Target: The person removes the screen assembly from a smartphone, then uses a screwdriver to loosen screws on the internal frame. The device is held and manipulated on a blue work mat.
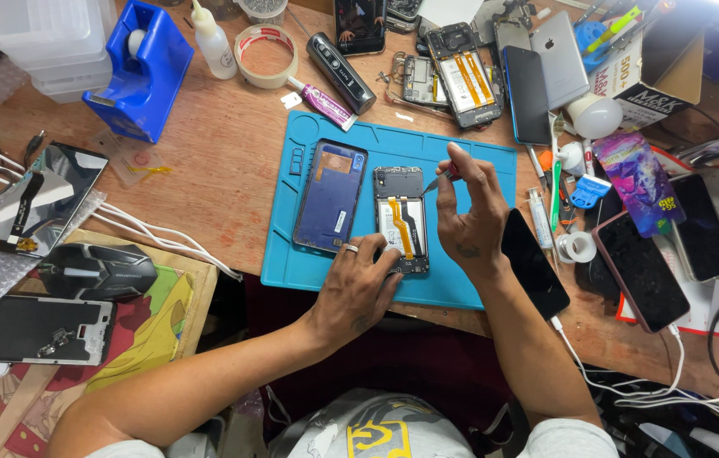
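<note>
— Where is the opened phone now?

— It lies face down on the blue mat, in the middle of the worktop, beside its removed back cover. The left hand presses on its lower edge, fingers spread and flat, clamped on nothing.

— And the right hand?

— Its fingers are closed together around a small red-handled tool. The tip is at the upper right corner of the phone.

— Which step is this, do you think?

— I judge it is work on the inside parts, near the top. The next move calls for a steady tip and a firm left hand, so the phone does not slide.
</note>
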